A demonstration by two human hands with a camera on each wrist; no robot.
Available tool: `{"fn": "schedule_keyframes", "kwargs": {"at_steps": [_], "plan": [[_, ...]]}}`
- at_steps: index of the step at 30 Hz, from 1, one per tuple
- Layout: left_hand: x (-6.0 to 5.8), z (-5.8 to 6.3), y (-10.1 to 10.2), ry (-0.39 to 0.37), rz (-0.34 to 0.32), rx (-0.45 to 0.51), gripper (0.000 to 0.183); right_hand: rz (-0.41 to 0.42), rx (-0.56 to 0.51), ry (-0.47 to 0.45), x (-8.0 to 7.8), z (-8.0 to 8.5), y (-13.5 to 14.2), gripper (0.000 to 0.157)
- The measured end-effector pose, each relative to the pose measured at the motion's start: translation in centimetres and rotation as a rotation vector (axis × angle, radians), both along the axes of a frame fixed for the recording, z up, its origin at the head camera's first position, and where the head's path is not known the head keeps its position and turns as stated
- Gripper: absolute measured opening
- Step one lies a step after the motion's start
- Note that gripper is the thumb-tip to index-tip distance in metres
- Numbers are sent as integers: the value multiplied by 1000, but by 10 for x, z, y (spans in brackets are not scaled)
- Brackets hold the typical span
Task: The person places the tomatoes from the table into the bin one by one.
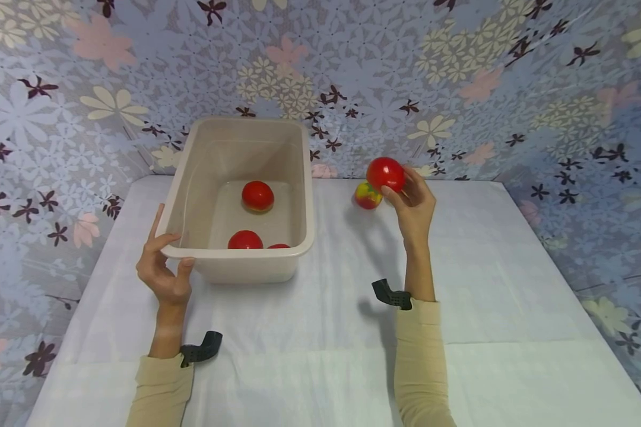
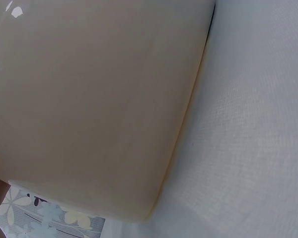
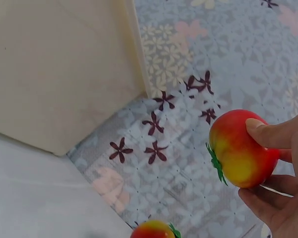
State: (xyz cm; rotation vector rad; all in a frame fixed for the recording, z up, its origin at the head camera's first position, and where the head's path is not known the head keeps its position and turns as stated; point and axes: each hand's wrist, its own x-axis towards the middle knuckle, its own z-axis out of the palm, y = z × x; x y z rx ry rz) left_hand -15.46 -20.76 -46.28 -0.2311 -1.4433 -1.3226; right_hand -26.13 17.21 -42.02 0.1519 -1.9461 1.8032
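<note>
Between thumb and fingers my right hand (image 1: 418, 204) holds a red tomato (image 1: 386, 174) above the table's far edge. In the right wrist view this tomato (image 3: 242, 148) shows a yellow patch and green leaves. Just behind it another red-and-yellow tomato (image 1: 367, 196) lies on the table. My left hand (image 1: 165, 270) grips the near left corner of a beige plastic bin (image 1: 246, 268), thumb outside and a finger over the rim. Inside the bin are a red tomato (image 1: 257, 196), a second tomato (image 1: 245, 240) and a third, partly hidden by the near rim.
A white cloth covers the table (image 1: 320, 332). Floral fabric (image 1: 352, 77) rises behind the far edge and along both sides. The bin's outer wall (image 2: 99, 99) fills much of the left wrist view. Dark wrist cameras (image 1: 392, 295) sit on both forearms.
</note>
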Motion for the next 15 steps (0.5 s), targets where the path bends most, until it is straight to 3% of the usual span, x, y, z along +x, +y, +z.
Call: {"fn": "schedule_keyframes", "kwargs": {"at_steps": [3, 15], "plan": [[0, 0, 0, 4, 1, 4, 82, 4, -1, -6, 1, 3, -5, 50], [-2, -3, -2, -15, 3, 2, 84, 31, -42, 113, 8, 15, -20, 50]]}}
